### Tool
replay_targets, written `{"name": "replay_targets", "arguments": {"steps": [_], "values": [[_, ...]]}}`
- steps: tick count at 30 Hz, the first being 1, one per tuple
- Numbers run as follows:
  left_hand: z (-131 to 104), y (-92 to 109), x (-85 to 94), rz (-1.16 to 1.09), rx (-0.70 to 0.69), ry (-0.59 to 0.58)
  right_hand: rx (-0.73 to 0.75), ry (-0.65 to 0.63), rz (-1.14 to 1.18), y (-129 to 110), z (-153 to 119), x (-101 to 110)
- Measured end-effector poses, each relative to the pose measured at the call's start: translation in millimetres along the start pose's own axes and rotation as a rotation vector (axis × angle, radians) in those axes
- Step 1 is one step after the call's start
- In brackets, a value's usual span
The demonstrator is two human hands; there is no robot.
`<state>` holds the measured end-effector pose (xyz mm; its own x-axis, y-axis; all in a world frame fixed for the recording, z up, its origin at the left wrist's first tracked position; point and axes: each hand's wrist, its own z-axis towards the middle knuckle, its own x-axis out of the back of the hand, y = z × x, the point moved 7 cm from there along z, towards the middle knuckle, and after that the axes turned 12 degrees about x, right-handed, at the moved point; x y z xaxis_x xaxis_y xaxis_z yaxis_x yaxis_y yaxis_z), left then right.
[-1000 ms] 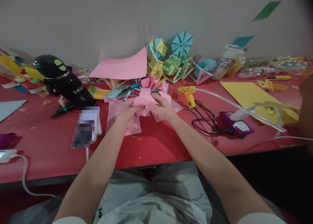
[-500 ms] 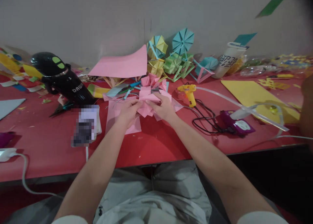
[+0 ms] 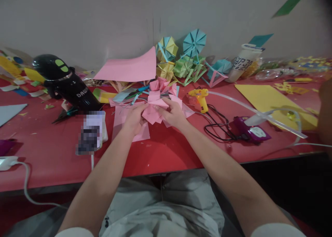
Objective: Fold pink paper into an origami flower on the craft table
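Between my hands is a folded piece of pink paper [image 3: 152, 113], held a little above the red table. My left hand [image 3: 135, 119] grips its left edge, the fingers curled partly behind it. My right hand [image 3: 173, 112] pinches the right side, thumb lying across the front. Beneath and beside them lie flat pink sheets [image 3: 119, 121]. Just beyond the folded paper sits a cluster of other folded pink pieces [image 3: 159, 85]. Scissors with blue handles [image 3: 142, 89] are partly covered by paper strips behind my left hand.
A yellow glue gun [image 3: 199, 98] with a black cord lies to the right, near a purple power socket [image 3: 251, 129]. A black bottle [image 3: 70, 85] and a phone [image 3: 92, 132] are at left. Paper umbrellas [image 3: 194, 43] and a white cup [image 3: 243, 62] stand by the wall.
My left hand has shifted slightly down and turned, its fingers moving further behind the folded pink paper. The paper has tilted a little. My right hand keeps nearly the same place.
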<state>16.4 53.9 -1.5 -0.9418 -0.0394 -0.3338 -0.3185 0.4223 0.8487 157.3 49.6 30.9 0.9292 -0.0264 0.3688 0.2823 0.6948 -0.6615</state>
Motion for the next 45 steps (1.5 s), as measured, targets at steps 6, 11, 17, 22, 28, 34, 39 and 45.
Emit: {"name": "replay_targets", "arguments": {"steps": [6, 11, 17, 22, 28, 34, 39, 45], "values": [[2, -1, 1.7, -0.080, 0.026, -0.021, 0.078, 0.006, 0.008, -4, 0, 0], [4, -2, 4.2, -0.123, 0.078, -0.001, 0.189, -0.054, 0.033, -9, 1, -4], [4, 2, 6.3, -0.143, 0.023, -0.008, 0.270, -0.179, -0.014, -18, 1, -6], [4, 4, 6.5, -0.040, -0.043, -0.041, 0.276, -0.268, -0.069, -21, -2, -9], [7, 7, 13.4, -0.073, -0.086, 0.012, 0.192, -0.275, 0.023, -13, -3, -11], [6, 9, 14.7, -0.041, -0.122, 0.042, 0.013, -0.120, 0.149, 6, -1, -8], [8, 8, 14.5, 0.013, -0.151, 0.040, -0.138, 0.004, 0.261, 28, -4, -8], [4, 11, 12.9, 0.099, -0.144, 0.059, -0.247, 0.012, 0.303, 42, -6, -5]]}}
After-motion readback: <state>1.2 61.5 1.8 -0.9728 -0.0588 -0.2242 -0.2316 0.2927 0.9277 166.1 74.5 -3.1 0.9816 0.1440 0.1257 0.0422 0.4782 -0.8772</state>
